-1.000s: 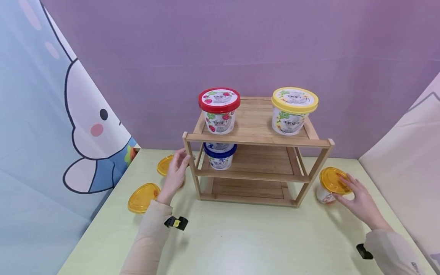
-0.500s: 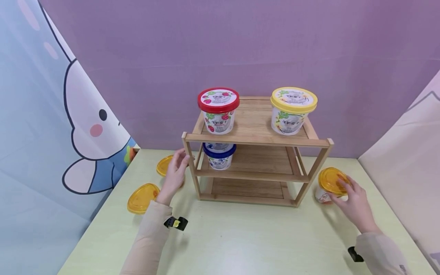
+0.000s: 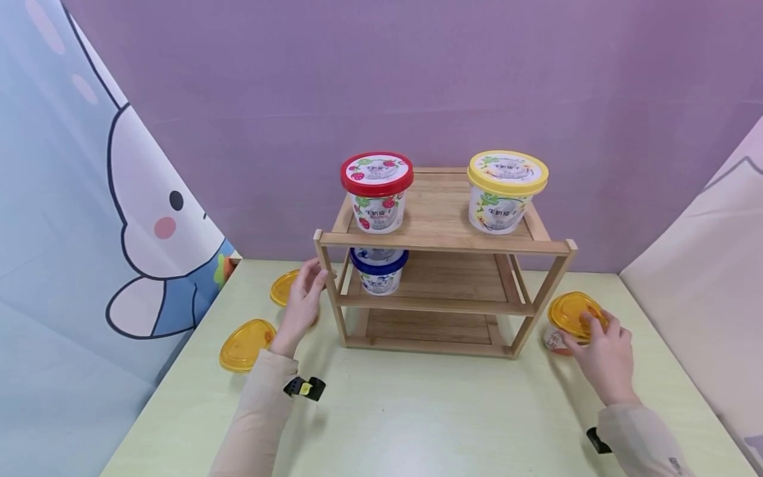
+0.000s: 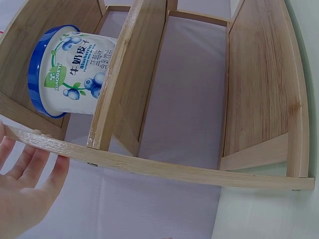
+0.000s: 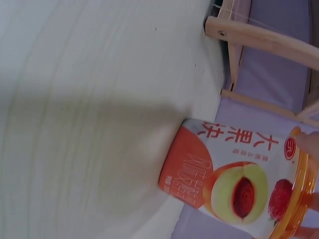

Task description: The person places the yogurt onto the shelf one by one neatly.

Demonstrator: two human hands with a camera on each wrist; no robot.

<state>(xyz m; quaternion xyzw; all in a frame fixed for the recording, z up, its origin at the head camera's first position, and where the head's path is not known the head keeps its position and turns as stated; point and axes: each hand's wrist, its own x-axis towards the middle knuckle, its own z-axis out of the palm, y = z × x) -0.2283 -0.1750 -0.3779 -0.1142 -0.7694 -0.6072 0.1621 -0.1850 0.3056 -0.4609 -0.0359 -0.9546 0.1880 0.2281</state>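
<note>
My left hand holds the left front post of the wooden rack; its fingers pass behind the rail in the left wrist view. At the rack's right, my right hand grips the orange lid rim of a fruit cup. The cup stands upright on the table, its label showing a peach and a red fruit. On the top shelf are a red-lidded tub at left and a yellow-lidded tub at right. A blue-lidded blueberry tub sits on the middle shelf's left.
Left of the rack stand two more orange-lidded cups, a farther cup partly behind my left hand and a nearer cup beside my forearm. A purple cloth backdrop hangs behind the pale table. Side cloths flank it.
My right hand and wrist have swung leftward around the fruit cup, which has shifted only slightly. The left hand keeps its place on the rack.
</note>
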